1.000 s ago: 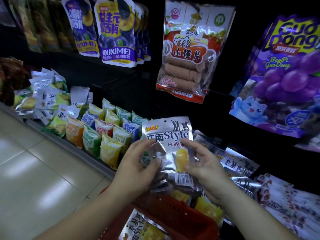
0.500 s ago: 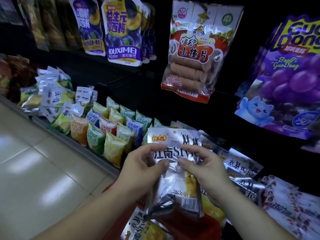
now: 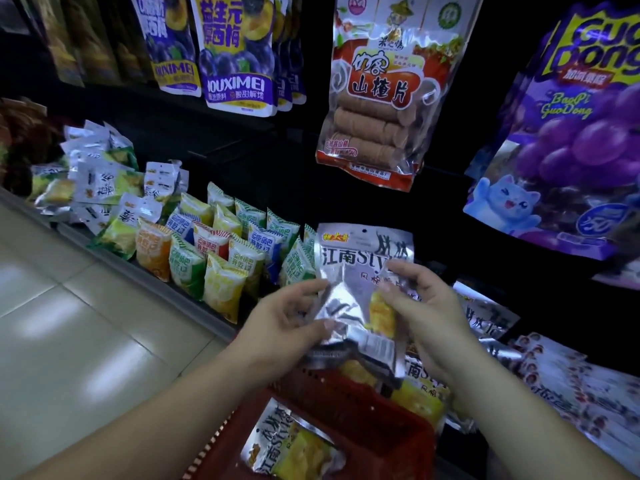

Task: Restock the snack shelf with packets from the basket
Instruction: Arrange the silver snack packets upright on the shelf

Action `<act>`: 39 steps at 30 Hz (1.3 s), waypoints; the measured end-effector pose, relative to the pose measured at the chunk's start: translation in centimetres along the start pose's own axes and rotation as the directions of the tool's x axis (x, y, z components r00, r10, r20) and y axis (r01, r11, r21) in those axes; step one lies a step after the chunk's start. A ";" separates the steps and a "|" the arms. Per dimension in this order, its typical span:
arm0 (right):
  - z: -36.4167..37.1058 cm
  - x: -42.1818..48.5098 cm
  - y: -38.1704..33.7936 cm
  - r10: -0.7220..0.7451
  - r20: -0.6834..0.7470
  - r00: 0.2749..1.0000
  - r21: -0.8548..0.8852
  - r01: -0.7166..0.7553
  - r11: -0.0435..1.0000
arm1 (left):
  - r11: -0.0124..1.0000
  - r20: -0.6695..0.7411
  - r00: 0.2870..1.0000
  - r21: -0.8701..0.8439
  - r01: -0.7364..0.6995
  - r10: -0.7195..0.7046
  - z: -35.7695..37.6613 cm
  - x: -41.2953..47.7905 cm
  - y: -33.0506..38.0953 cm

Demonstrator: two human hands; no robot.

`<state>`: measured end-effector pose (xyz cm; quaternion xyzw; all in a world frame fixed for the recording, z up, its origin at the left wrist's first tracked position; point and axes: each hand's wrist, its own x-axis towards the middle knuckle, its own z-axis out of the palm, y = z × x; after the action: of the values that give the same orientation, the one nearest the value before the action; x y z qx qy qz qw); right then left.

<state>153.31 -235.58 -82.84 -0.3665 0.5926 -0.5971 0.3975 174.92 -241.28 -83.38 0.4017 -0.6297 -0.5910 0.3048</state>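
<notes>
A silver snack packet (image 3: 360,271) with black lettering and a yellow window stands upright in front of the low shelf. My left hand (image 3: 287,320) pinches its lower left edge between thumb and fingers. My right hand (image 3: 422,306) pinches its right side at the middle. More silver packets hang bunched below it between my hands. The red mesh basket (image 3: 363,407) sits below my hands, with another silver packet (image 3: 291,445) lying inside it. Matching silver packets (image 3: 485,317) lie on the shelf just behind my right hand.
Small colourful snack bags (image 3: 214,258) stand in rows on the low shelf to the left. Purple plum pouches (image 3: 235,53), a red hawthorn pack (image 3: 377,95) and a large purple grape bag (image 3: 575,140) hang above. Beige floor tiles (image 3: 69,341) spread at left.
Both hands lifted the silver packets up from the basket towards the shelf. My fingers shifted lower on the front packet, so more of its face shows.
</notes>
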 end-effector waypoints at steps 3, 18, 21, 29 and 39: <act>-0.6 -0.5 0.2 0.108 0.253 0.961 -0.133 -0.076 0.988 | 0.997 -0.097 0.995 -0.075 -0.024 0.016 -0.5 0.4 -0.3; 0.2 -1.2 0.0 0.076 0.292 0.953 -0.287 0.011 0.958 | 0.996 -0.068 0.994 0.045 -0.077 0.080 -0.8 -0.4 0.4; 0.3 -1.1 0.1 0.088 0.263 0.961 -0.351 0.011 0.936 | 0.994 -0.077 0.994 0.080 -0.075 0.081 -0.8 -0.4 0.6; 0.1 -1.3 0.0 0.108 0.377 0.920 -0.352 0.034 0.935 | 0.995 -0.167 0.981 -0.001 -0.102 0.100 -1.1 0.2 0.1; 2.3 -1.9 -1.3 0.043 0.237 0.971 -0.044 -0.034 0.998 | 0.512 0.280 0.778 0.621 -0.594 0.563 3.6 -1.3 -2.2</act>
<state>156.14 -234.79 -81.39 -0.4314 0.5594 -0.5293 0.4699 172.74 -238.31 -85.84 0.2383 -0.9033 -0.1909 0.3015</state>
